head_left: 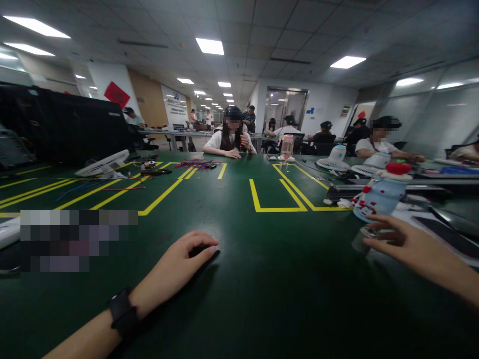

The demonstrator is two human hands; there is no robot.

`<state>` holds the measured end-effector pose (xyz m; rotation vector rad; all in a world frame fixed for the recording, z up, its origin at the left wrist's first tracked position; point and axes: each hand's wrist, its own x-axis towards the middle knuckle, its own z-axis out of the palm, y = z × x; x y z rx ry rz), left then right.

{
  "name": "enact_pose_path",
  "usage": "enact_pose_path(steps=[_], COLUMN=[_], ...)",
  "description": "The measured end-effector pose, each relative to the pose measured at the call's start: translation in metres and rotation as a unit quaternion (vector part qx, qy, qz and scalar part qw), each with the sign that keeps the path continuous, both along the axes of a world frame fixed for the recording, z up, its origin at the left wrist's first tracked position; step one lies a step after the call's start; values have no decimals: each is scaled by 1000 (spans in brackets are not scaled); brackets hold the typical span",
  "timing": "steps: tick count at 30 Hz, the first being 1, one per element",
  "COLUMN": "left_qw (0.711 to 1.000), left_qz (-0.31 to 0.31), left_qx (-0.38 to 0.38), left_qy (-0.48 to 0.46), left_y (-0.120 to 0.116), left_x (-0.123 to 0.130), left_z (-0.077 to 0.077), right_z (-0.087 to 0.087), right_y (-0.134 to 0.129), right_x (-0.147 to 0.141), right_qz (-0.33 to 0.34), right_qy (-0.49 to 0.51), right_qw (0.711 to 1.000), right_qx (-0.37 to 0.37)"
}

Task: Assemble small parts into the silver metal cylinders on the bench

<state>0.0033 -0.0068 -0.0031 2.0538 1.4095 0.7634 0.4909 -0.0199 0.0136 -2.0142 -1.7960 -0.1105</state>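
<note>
My left hand (192, 252) rests on the green table, a black band around its wrist. Its fingers bend loosely, with a gap between thumb and forefinger, and nothing shows in them. At the right, my right hand (396, 239) has thumb and fingers about the top of a small clear container (359, 242) with a greyish top. The container is blurred, and its far side is partly hidden by the fingers. Just behind it stands a light blue bottle (385, 194) with a red top and red decorations.
Yellow tape marks the green table (239, 279). Wires (198, 164) and a white fan (107, 163) lie at the far left; other small fans (334, 158) and a pink bottle (287, 146) stand at the back. A person (230, 134) sits opposite. Black equipment (63, 124) is at left.
</note>
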Motion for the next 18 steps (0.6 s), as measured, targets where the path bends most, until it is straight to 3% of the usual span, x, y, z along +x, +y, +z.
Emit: enact_pose_path(steps=[4, 6, 9, 12, 14, 18], left_qw=[1000, 1000, 1000, 1000, 999, 999], left_qz=[-3, -2, 0, 0, -1, 3], left_qx=[8, 9, 10, 20, 28, 35], left_qy=[0, 2, 6, 13, 17, 36], left_y=[0, 0, -1, -2, -1, 3], left_x=[1, 1, 1, 0, -1, 9], left_z=[-2, -2, -1, -2, -3, 4], right_z=[8, 16, 23, 21, 14, -6], right_y=[-2, 1, 6, 11, 13, 16], right_x=[-51, -95, -167, -219, -236, -240], right_qz=[46, 129, 285, 382, 399, 362], right_qy=[39, 62, 89, 101, 111, 195], right_qw=[998, 990, 954, 919, 910, 911], right_qx=[-26, -6, -1, -10, -10, -14])
